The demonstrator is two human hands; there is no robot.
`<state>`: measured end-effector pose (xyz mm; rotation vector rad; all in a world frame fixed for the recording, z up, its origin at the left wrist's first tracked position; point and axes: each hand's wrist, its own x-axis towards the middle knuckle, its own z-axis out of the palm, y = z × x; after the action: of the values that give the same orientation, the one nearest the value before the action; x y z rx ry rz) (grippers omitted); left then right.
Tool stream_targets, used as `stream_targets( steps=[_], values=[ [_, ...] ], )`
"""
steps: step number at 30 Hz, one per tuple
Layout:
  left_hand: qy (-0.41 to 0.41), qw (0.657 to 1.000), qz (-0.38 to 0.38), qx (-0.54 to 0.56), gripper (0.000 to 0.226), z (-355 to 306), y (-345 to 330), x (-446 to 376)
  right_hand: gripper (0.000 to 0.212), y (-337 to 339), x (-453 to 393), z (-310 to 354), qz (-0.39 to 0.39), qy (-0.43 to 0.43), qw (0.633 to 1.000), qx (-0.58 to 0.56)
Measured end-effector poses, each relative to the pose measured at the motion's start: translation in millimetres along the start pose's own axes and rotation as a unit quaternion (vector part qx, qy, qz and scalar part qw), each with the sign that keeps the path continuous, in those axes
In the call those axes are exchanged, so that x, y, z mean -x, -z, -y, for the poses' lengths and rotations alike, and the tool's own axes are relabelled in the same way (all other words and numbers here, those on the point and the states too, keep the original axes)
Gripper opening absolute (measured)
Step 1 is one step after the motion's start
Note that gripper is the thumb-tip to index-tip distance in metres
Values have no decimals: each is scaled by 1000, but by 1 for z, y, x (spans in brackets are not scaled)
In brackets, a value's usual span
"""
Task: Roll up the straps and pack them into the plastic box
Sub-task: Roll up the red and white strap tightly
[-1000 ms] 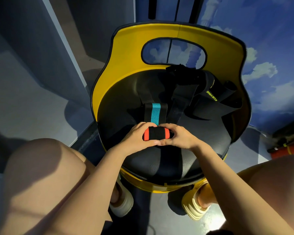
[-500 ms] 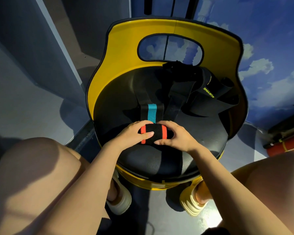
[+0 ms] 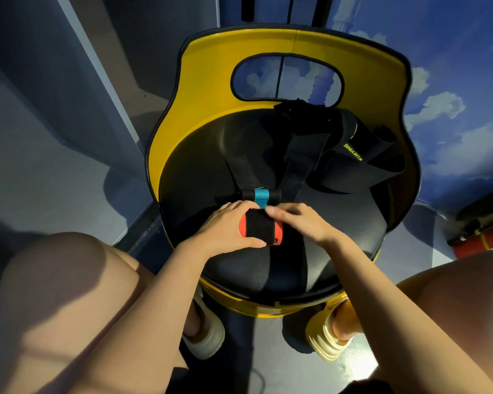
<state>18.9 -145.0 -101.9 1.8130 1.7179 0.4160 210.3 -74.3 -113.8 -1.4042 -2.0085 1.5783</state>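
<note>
Near the front edge of the chair seat, the left hand grips the nearly rolled strap; the right hand pinches its tail. Other straps lie unrolled; no box visible.

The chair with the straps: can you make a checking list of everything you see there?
Surface: black seat of a yellow chair.
Job's things: rolled strap with orange ends; its unrolled tail with a teal band; more black straps behind. Plastic box: nothing seen.
Clutter: nothing seen.
Hands: left hand grips the roll; right hand touches its top edge.
Cables: nothing seen.
Surroundings: cloud-painted wall, grey floor.
</note>
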Motion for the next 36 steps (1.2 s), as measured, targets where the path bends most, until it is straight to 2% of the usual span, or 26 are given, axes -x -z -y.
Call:
stream_targets(
  steps=[2,3,4,6,8,10,13,16,21,25,29,32,34,36],
  values=[
    [4,1000,8,1,68,0,1,-1,63,-2,-2,9,-171,-29,985,12],
    [4,1000,11,5,67,1,1,-2,63,-3,-5,13,-230,-47,972,1],
    [4,1000,14,7,66,1,1,-2,61,-3,-8,18,-247,-67,967,-11],
    [7,1000,20,7,66,1,2,-3,57,-2,-20,31,-200,-119,972,-29],
    [9,1000,22,8,66,2,3,-3,59,-1,-36,40,-145,-169,971,-92],
    [10,1000,21,11,66,2,3,-3,50,-1,-49,47,-113,-197,961,-160],
    [9,1000,22,7,65,2,4,-3,9,-1,-67,51,-134,-157,945,-255],
    [22,999,25,14,66,0,5,-3,15,3,-81,57,-150,-87,939,-297],
    [44,997,45,35,65,2,5,-7,20,4,-96,52,-167,-50,947,-269],
    [62,994,57,68,61,7,4,-12,14,-2,-111,39,-191,-58,949,-245],
    [84,986,74,125,56,11,5,-18,39,-3,-111,37,-197,-81,973,-91],
    [93,980,86,157,48,10,6,-22,43,-1,-90,47,-222,-4,975,-6],
    [101,978,89,161,47,11,6,-25,35,1,-69,50,-242,73,967,21],
    [108,979,87,152,52,10,6,-28,26,3,-49,47,-221,131,966,40]
  ],
)
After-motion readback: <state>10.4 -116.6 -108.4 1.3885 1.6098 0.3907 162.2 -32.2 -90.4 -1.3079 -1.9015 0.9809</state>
